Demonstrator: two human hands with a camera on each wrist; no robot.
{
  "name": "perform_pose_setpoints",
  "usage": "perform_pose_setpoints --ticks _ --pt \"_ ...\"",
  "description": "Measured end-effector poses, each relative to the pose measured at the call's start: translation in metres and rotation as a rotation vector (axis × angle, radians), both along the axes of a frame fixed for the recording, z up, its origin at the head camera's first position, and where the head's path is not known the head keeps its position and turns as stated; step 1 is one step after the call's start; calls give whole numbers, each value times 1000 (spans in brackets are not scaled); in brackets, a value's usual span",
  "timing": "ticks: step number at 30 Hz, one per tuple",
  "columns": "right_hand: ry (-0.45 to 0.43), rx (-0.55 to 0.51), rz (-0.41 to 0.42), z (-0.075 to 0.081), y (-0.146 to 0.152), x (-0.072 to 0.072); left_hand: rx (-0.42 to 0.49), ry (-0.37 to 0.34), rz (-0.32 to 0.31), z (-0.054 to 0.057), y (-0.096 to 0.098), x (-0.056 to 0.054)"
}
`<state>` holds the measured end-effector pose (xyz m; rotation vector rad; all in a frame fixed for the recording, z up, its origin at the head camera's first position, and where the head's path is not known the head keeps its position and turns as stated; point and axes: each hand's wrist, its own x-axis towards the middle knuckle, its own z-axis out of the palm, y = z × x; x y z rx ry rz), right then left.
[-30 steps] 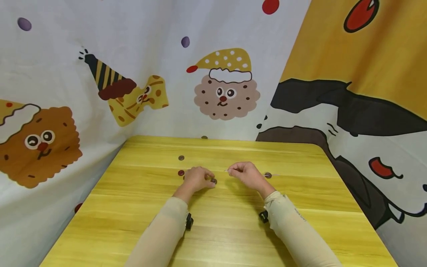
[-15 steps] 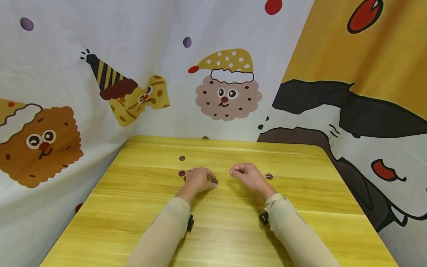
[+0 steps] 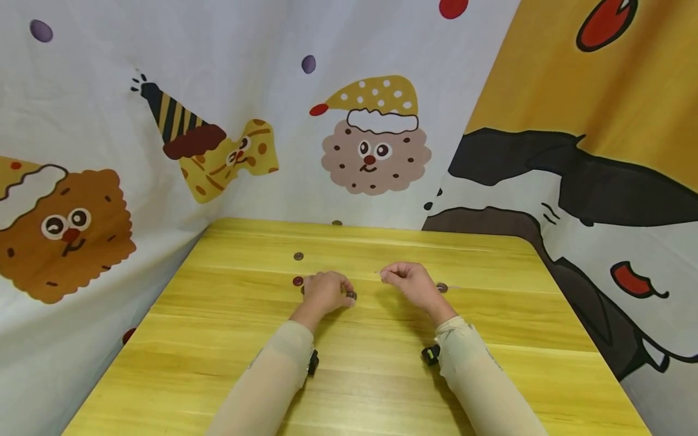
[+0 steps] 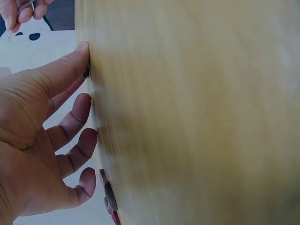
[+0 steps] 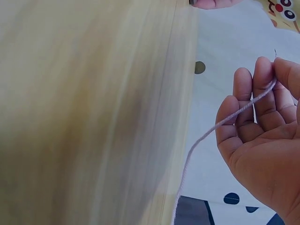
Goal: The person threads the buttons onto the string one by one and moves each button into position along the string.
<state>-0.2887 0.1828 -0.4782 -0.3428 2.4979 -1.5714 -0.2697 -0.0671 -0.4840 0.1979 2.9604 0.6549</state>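
My left hand (image 3: 325, 289) rests on the yellow table (image 3: 371, 369) with its fingertips (image 4: 83, 47) down. One fingertip touches a small dark button (image 3: 351, 295), seen at that tip as the button (image 4: 86, 73) in the left wrist view. My right hand (image 3: 406, 280) hovers just to the right, fingers curled. It pinches a pale lavender thread (image 5: 225, 123) between thumb and forefinger; the thread crosses the fingers and hangs down past the palm. A thin tip (image 3: 378, 274) sticks out left of this hand. Whether it is a needle I cannot tell.
Loose buttons lie about: a grey one (image 3: 297, 256) further back, a red one (image 3: 297, 281) left of my left hand, one (image 3: 442, 287) behind my right hand, and one (image 3: 336, 223) at the table's far edge. Cartoon-printed cloth walls (image 3: 163, 151) enclose the table.
Both hands stay almost in place. My right hand has drifted slightly right and back with the thread. The left fingertips remain at the dark button.
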Motion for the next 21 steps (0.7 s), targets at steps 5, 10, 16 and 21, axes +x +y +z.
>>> perform_pose_setpoints --ticks 5,10,16,21 --pt "-14 -18 3 2 -1 2 -38 12 3 0 1 1" --pt "-19 -16 10 2 -1 4 -84 22 -10 -1 3 2" --pt "-21 -7 10 2 -1 4 -84 19 -12 1 5 4" --pt "-21 -15 2 2 -2 3 -63 26 -10 1 6 4"
